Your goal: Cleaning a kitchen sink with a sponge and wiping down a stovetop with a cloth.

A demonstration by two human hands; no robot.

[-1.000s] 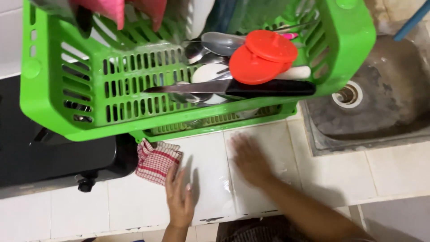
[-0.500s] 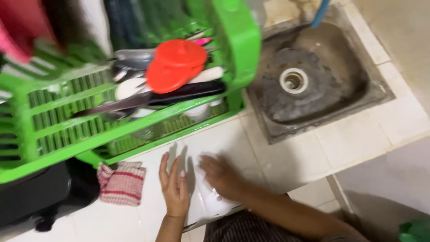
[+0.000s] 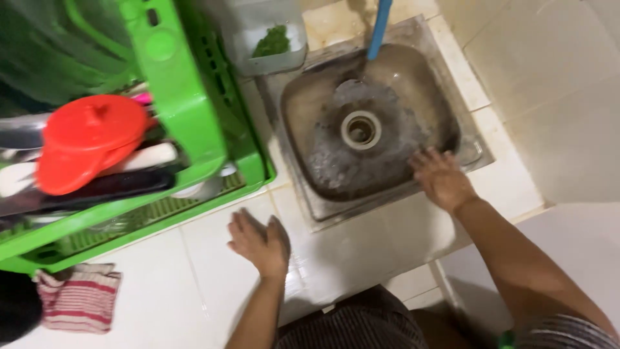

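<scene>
The sink (image 3: 361, 129), set into the tiled counter (image 3: 194, 284) right of the green dish rack (image 3: 187, 110), was where my right hand (image 3: 439, 178) had moved, off the tiles it was wiping a moment earlier. It rested on the sink's near rim, fingers spread, holding nothing. My left hand (image 3: 261, 242) stayed flat on the counter, fingers loosely together, well apart from the checked cloth (image 3: 77, 297).

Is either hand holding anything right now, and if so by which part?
Nothing is held. The left hand lies flat on the tiled counter; the right hand rests open on the sink rim.
</scene>
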